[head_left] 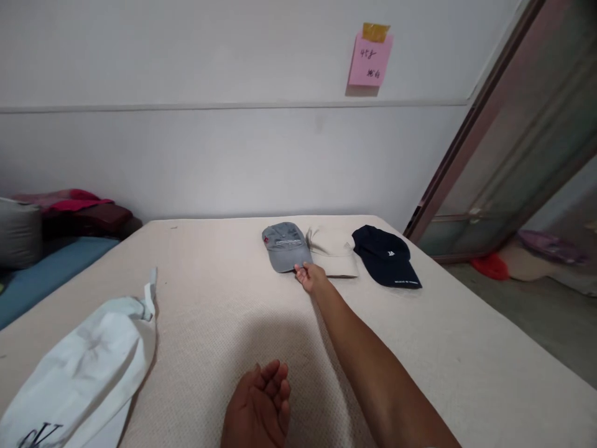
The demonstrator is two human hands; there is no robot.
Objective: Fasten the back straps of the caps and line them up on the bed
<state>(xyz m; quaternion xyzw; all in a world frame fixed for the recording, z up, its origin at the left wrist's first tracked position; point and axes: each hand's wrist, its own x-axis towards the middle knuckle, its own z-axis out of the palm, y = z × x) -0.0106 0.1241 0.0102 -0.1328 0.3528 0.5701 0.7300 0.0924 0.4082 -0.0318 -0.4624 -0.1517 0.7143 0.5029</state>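
Note:
My right hand (pixel 310 277) reaches far out over the light bedcover and pinches the edge of the brim of a grey cap (pixel 285 244), which has small lettering on its front and a red mark at its side. Just right of that cap lies a cream-coloured cap (pixel 338 261), partly behind my fingers. Farther right is a dark navy cap (pixel 385 254) with a small white emblem. Low in the middle, my left hand (pixel 259 401) hovers palm up, fingers loosely bent, holding nothing. A white cap (pixel 88 354) with black letters lies at the lower left, its strap pointing away.
The padded surface (pixel 209 298) meets a white wall (pixel 209 162) at its far edge. A pink note (pixel 370 61) is taped to the wall. At left are a grey cushion (pixel 21 233) and red cloth (pixel 77 200). A sliding door (pixel 504 137) stands at right.

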